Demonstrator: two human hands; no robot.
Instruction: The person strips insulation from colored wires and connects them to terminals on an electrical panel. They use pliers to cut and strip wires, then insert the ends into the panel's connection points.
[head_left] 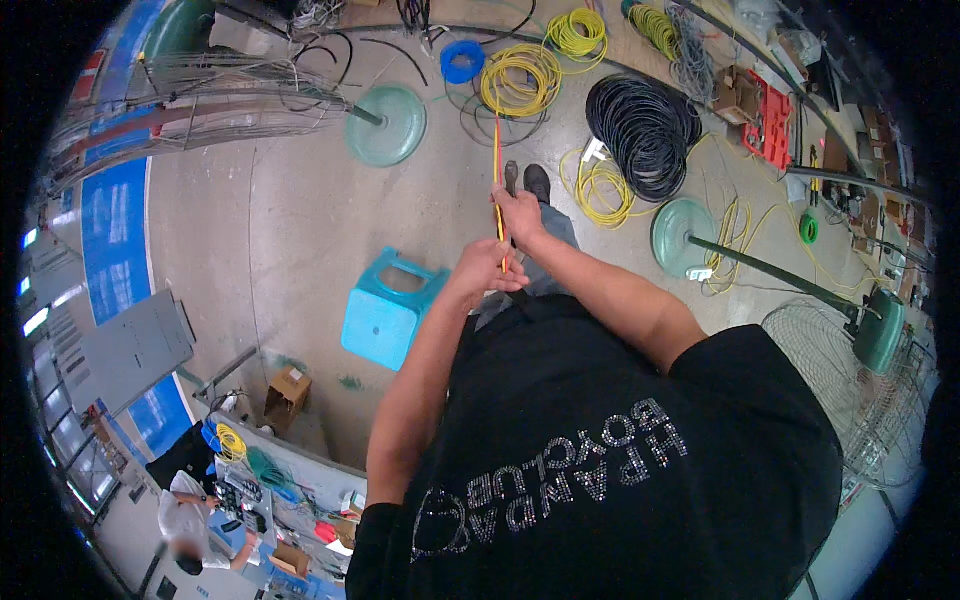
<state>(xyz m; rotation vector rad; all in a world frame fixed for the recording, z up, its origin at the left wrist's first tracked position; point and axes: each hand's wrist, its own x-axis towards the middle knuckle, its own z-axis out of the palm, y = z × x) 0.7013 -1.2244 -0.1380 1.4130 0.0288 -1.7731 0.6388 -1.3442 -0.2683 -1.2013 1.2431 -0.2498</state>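
Note:
A thin bundle of yellow and red wires [497, 150] runs straight away from me toward a yellow coil [520, 80] on the floor. My right hand [518, 215] is closed round the bundle, farther from my body. Nearer to me, my left hand [484, 268] pinches the same wires close to their visible end, its fingers partly stretched. Both hands are in front of my waist, above my legs and dark shoes [537, 183]. Part of the bundle is covered by the fingers.
A blue plastic stool [383, 318] stands at my left. Green round fan bases [386, 125] rest on the floor, another [683, 238] at the right. A big black cable coil [645, 135], a blue coil [461, 62] and yellow cables [603, 190] lie around. At lower left, a person [188, 520] sits by a cluttered table.

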